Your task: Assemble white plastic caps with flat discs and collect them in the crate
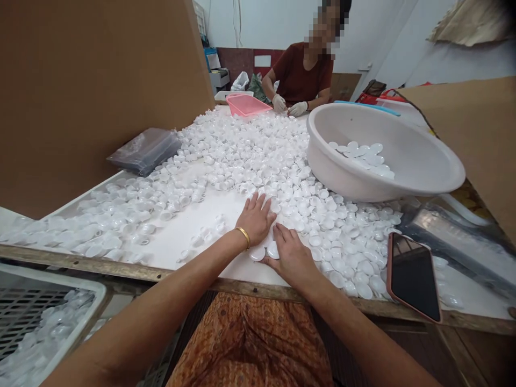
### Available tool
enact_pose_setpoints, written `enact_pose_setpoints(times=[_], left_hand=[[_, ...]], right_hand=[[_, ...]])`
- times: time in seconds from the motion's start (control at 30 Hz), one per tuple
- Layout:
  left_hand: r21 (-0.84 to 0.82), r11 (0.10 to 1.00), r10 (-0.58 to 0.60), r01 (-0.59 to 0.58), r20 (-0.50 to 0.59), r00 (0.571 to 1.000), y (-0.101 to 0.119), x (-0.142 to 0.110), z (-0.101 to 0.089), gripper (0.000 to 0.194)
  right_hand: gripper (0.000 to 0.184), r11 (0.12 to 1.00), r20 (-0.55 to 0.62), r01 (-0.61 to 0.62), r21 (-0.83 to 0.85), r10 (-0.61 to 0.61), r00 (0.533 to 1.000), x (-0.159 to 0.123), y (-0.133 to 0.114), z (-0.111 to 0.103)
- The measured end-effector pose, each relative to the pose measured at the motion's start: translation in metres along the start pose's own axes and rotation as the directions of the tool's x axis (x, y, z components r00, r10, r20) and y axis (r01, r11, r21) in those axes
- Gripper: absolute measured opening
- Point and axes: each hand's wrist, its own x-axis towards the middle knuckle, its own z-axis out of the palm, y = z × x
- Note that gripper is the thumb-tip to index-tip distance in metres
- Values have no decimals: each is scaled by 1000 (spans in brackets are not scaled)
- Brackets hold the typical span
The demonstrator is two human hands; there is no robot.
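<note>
Small glossy white oval plastic pieces are heaped over the white tabletop. My left hand, with a gold bangle at the wrist, lies palm down on the near edge of the heap, fingers spread. Close beside it, nearer the table's front edge, my right hand is curled, thumb and fingers around a white oval piece. A second oval piece shows just left of the right thumb. What lies under both palms is hidden.
A large whitish basin holding some pieces stands at right. A phone lies on the front edge. Clear plastic bags sit at left, a pink tray at the back. Opposite, a person's gloved hands work. A crate is below left.
</note>
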Motion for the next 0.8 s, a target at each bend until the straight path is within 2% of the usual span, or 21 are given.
enact_pose_setpoints(times=[0.07, 0.2, 0.4, 0.57, 0.7, 0.8], left_hand=[[21, 1000, 9, -10, 40, 999, 4, -6, 8, 57], [77, 997, 16, -17, 9, 1000, 9, -24, 14, 68], [104, 993, 51, -50, -4, 999, 14, -30, 14, 66], [96, 995, 35, -31, -37, 999, 16, -34, 16, 64], [39, 999, 25, -22, -64, 998, 17, -34, 14, 59], [-123, 992, 16, -27, -91, 996, 14, -33, 3, 52]], right_hand=[[64, 1000, -5, 16, -19, -16, 1000, -1, 1, 1], [52, 997, -3, 64, -33, -64, 998, -1, -1, 3], [54, 997, 45, 74, 5, -74, 996, -3, -2, -1], [54, 997, 41, 71, 31, -72, 997, -3, -1, -1], [50, 995, -4, 72, 73, -72, 997, -3, 0, 1], [50, 985, -38, 102, 142, -97, 995, -5, 2, -1]])
